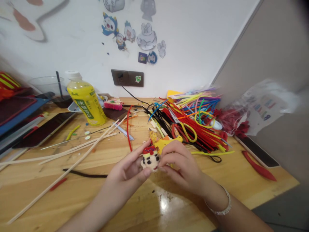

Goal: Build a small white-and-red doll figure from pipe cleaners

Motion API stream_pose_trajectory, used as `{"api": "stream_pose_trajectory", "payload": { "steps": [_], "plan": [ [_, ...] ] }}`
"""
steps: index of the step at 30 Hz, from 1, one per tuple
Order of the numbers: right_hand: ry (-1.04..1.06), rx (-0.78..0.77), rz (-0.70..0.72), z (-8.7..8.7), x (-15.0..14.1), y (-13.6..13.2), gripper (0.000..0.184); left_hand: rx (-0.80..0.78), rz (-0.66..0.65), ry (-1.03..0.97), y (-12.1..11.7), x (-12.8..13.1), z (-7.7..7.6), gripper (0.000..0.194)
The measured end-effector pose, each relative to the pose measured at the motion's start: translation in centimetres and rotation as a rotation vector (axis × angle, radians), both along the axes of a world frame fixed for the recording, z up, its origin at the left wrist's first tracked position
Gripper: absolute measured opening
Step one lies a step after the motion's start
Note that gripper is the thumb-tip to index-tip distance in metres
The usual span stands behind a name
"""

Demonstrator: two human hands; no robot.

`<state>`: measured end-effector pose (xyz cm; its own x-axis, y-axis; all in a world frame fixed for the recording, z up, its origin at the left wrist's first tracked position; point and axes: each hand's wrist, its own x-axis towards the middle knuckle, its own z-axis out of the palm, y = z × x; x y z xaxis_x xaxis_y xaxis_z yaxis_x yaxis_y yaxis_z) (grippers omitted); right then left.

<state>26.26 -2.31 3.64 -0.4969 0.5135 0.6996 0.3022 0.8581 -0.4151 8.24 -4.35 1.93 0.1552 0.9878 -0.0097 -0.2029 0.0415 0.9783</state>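
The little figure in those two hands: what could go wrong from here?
The figure is pinched between the left hand and right hand, so a firm squeeze might dent it or loosen its yellow piece. Yellow-handled scissors lie among the pipe cleaners, so reaching in could catch their blades. The long sticks lie loose near the left forearm and might get knocked.

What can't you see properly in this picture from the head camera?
The little face figure: its lower part is hidden by the left hand and the right hand.
The yellow piece: its far end is hidden by the right hand.
The printed plastic bag: its print is too blurred to read.
The striped thing: cut off by the left edge of the head view.
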Motion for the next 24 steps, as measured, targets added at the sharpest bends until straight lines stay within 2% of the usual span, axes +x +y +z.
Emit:
{"api": "stream_pose_trajectory", "payload": {
  "steps": [5,8,11,14,16,18,21,24],
  "plan": [
    [0.167,-0.148,0.053,0.4,0.2,-0.1,0.012,-0.04,-0.028,-0.087,-0.1,0.2,1.0,0.052],
    [0.35,-0.305,0.093,-0.1,0.2,0.2,0.011,-0.104,0.002,-0.097,-0.4,0.3,1.5,0.048],
    [0.539,-0.494,0.205,-0.9,0.1,0.7,0.016,-0.118,0.018,-0.083,-0.5,0.5,1.8,0.048],
    [0.568,-0.629,0.306,-1.4,0.0,0.9,0.023,-0.083,0.018,-0.07,-0.5,0.4,1.7,0.049],
    [0.51,-0.632,0.297,-1.4,-0.1,0.8,0.028,-0.077,0.02,-0.072,-0.3,0.3,1.5,0.05],
    [0.444,-0.553,0.222,-1.2,0.0,0.7,0.027,-0.066,0.018,-0.078,0.0,0.1,1.0,0.05],
    [0.406,-0.429,0.096,-1.0,0.0,0.6,0.013,-0.011,0.012,-0.091,0.5,-0.2,0.3,0.053],
    [0.357,-0.341,0.083,-0.9,-0.1,0.3,0.004,0.002,0.056,-0.102,0.7,-0.2,0.2,0.055]
  ]
}}
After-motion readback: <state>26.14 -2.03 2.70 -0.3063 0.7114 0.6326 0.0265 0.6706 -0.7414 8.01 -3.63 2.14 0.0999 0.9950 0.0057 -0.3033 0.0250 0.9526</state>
